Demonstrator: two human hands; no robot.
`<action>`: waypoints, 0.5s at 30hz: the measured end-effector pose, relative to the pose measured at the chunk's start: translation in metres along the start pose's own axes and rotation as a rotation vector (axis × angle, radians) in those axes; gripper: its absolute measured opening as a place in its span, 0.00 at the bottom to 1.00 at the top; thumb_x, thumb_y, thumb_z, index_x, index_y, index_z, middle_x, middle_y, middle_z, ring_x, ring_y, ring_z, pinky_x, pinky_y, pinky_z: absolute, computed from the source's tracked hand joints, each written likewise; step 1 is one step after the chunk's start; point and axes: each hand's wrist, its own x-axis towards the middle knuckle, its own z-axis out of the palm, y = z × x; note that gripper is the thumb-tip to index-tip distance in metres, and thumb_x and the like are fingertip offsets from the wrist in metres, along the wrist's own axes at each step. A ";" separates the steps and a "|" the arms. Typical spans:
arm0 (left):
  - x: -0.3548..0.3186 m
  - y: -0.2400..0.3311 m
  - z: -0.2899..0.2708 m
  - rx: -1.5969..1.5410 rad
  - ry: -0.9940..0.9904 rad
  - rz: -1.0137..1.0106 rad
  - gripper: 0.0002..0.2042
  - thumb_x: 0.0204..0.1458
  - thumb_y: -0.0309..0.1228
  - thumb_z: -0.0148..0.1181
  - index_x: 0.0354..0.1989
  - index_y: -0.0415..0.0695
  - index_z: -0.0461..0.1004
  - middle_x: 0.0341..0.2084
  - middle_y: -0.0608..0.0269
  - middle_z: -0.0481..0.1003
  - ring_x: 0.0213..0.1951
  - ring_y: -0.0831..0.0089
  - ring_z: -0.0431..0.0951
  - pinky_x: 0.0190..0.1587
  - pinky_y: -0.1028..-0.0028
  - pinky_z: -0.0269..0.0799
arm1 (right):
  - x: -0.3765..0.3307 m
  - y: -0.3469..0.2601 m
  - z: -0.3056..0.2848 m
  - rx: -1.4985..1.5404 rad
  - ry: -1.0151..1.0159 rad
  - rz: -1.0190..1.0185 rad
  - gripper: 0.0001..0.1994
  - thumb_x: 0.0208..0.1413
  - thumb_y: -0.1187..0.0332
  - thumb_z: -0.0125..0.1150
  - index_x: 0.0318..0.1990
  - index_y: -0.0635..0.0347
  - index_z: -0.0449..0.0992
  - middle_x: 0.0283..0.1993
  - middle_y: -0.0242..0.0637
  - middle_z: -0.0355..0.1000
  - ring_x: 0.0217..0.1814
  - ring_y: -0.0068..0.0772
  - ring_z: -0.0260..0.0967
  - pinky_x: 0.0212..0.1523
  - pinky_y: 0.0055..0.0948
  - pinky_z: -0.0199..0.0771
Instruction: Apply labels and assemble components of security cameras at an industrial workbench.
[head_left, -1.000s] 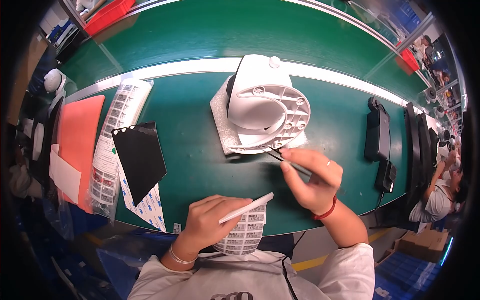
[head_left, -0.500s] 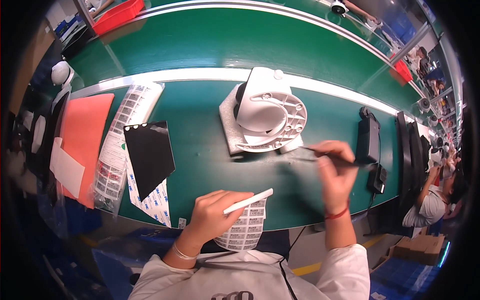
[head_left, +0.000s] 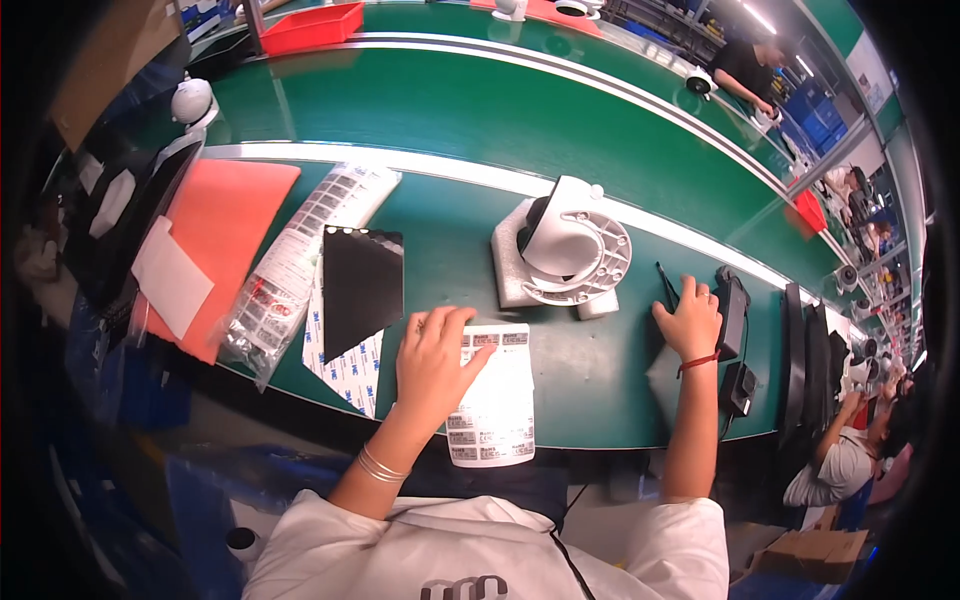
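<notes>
A person's left hand lies at the upper left of a label sheet, its thumb across the front and its fingers slightly spread by the top corner. The sheet sits close to the body, its lower end reaching past the near edge of the green surface, which is probably why a hand rests on it. Whether that grip pinches the sheet or only presses it cannot be told.

To the right, the right hand is half curled, back upward, beside a black adapter. A slim dark tool shows at its thumb side; the fingertips are hidden, so whether this grip has hold of it cannot be told.

Between and beyond the hands, a white device rests on a foam block, ribbed base exposed. The foam likely cushions its shell and steadies its rounded shape, leaving the base within reach of both hands.

At left, a black sheet covers part of a blue-printed sheet, next to plastic-wrapped labels and an orange sheet, flat stock apparently grouped on one side to leave working room in the middle.
</notes>
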 end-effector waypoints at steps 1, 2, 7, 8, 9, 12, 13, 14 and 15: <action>-0.001 -0.001 -0.005 0.063 0.037 0.050 0.22 0.42 0.37 0.71 0.46 0.43 0.73 0.46 0.60 0.72 0.48 0.57 0.70 0.50 0.63 0.69 | -0.001 -0.007 -0.002 0.091 0.164 -0.074 0.25 0.46 0.57 0.64 0.50 0.58 0.69 0.45 0.48 0.73 0.51 0.54 0.68 0.47 0.47 0.72; -0.002 -0.001 -0.011 0.025 0.063 0.028 0.23 0.42 0.36 0.71 0.47 0.43 0.74 0.48 0.59 0.71 0.49 0.57 0.68 0.53 0.62 0.67 | -0.003 -0.016 -0.005 0.179 0.329 -0.146 0.25 0.46 0.57 0.65 0.50 0.59 0.70 0.45 0.47 0.73 0.50 0.53 0.69 0.46 0.45 0.72; 0.019 -0.047 -0.035 0.268 0.429 -0.144 0.30 0.48 0.39 0.67 0.59 0.43 0.66 0.55 0.50 0.66 0.57 0.49 0.63 0.59 0.55 0.59 | -0.042 -0.060 -0.042 0.683 0.568 -0.294 0.09 0.49 0.73 0.63 0.38 0.62 0.75 0.39 0.42 0.73 0.45 0.46 0.68 0.47 0.38 0.67; 0.027 -0.067 -0.043 0.381 0.491 -0.176 0.35 0.48 0.43 0.67 0.62 0.42 0.62 0.56 0.49 0.67 0.57 0.49 0.64 0.59 0.54 0.60 | -0.051 -0.068 -0.049 0.752 0.607 -0.353 0.08 0.49 0.75 0.63 0.37 0.63 0.75 0.38 0.42 0.73 0.44 0.46 0.68 0.47 0.38 0.67; 0.034 -0.082 -0.052 0.388 0.425 -0.252 0.36 0.47 0.44 0.67 0.63 0.41 0.61 0.55 0.49 0.67 0.57 0.50 0.65 0.58 0.55 0.61 | -0.062 -0.080 -0.057 0.796 0.613 -0.401 0.08 0.47 0.77 0.63 0.36 0.63 0.75 0.38 0.42 0.72 0.45 0.45 0.67 0.47 0.38 0.67; 0.050 -0.108 -0.063 0.425 0.289 -0.301 0.38 0.44 0.45 0.70 0.63 0.42 0.61 0.49 0.52 0.70 0.52 0.52 0.69 0.54 0.56 0.65 | -0.079 -0.111 -0.057 0.916 0.539 -0.520 0.09 0.46 0.77 0.64 0.37 0.63 0.76 0.40 0.43 0.72 0.46 0.46 0.67 0.49 0.38 0.66; 0.052 -0.112 -0.065 0.398 0.250 -0.308 0.38 0.43 0.43 0.71 0.62 0.42 0.62 0.47 0.53 0.71 0.51 0.53 0.70 0.53 0.58 0.66 | -0.083 -0.122 -0.056 0.947 0.511 -0.562 0.09 0.45 0.77 0.64 0.37 0.63 0.76 0.41 0.43 0.72 0.46 0.46 0.67 0.48 0.38 0.67; 0.055 -0.118 -0.065 0.243 0.264 -0.284 0.35 0.42 0.36 0.72 0.60 0.43 0.65 0.43 0.55 0.72 0.47 0.55 0.72 0.51 0.60 0.67 | -0.085 -0.132 -0.054 0.969 0.484 -0.598 0.09 0.45 0.77 0.64 0.37 0.63 0.76 0.41 0.43 0.72 0.45 0.46 0.68 0.48 0.39 0.67; 0.058 -0.118 -0.064 0.130 0.242 -0.322 0.33 0.41 0.34 0.72 0.59 0.42 0.66 0.42 0.55 0.72 0.47 0.56 0.73 0.51 0.60 0.67 | -0.087 -0.140 -0.054 1.009 0.473 -0.635 0.10 0.44 0.77 0.64 0.37 0.63 0.76 0.40 0.43 0.72 0.45 0.46 0.69 0.48 0.39 0.69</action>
